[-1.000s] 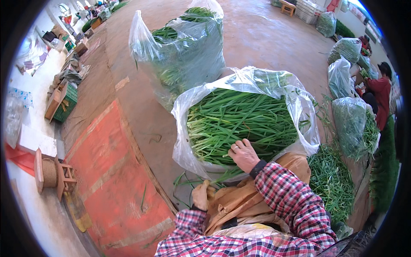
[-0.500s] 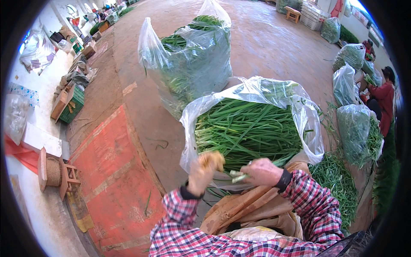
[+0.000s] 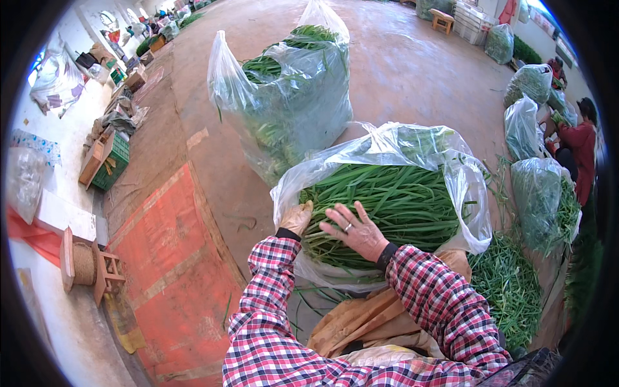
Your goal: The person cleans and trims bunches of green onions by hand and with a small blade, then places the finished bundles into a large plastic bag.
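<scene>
An opened clear plastic bag (image 3: 288, 195) in front of me is packed with long green chives (image 3: 393, 200), laid sideways with pale stem ends to the left. My left hand (image 3: 296, 218) is at the bag's left side, against the stem ends. Its fingers are drawn together, and what they hold, if anything, is hidden. Over the near left part of the chives, my right hand (image 3: 361, 234) has its fingers spread, palm down, with a ring on one finger. It holds nothing.
Behind stands a second full plastic bag (image 3: 293, 97). Loose greens (image 3: 506, 284) lie at my right, near another filled bag (image 3: 538, 197) and a seated person (image 3: 577, 145). An orange-red sheet (image 3: 171, 271) covers floor at left, beside a twine spool (image 3: 82, 263). Brown cloth (image 3: 361, 319) is at my lap.
My right hand has let go of a few pale stems, opened and moved up and left over the chives. My left hand has moved up to the stem ends at the bag's left side.
</scene>
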`<action>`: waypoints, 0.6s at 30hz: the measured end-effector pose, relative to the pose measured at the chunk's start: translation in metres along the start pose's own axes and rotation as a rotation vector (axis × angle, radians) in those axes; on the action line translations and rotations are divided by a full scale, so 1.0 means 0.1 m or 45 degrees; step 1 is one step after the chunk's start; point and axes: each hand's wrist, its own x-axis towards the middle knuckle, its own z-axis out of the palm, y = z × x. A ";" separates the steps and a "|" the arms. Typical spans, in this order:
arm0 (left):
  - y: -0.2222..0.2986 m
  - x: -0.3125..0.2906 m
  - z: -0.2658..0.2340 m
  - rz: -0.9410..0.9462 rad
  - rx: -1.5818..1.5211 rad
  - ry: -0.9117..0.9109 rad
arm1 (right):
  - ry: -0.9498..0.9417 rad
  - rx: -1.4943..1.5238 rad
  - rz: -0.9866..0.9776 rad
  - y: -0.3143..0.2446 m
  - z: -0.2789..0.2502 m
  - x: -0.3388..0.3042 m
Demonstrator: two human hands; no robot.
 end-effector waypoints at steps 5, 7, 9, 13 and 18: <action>-0.03 -0.33 -0.07 0.020 -0.364 -0.281 | -0.053 0.125 0.133 0.06 -0.10 0.00; 0.03 -0.63 -0.02 -0.120 -0.947 -0.394 | -0.161 0.160 0.077 0.05 -0.21 -0.03; -0.02 -0.83 0.10 0.022 -0.878 -0.502 | -0.159 0.102 -0.003 0.02 -0.24 -0.03; 0.16 -1.12 0.14 0.165 -0.816 -0.398 | -0.042 0.206 -0.087 0.03 -0.13 -0.07; 0.07 -1.20 -0.11 0.135 -0.924 -0.250 | 0.018 0.439 -0.021 0.09 -0.08 -0.11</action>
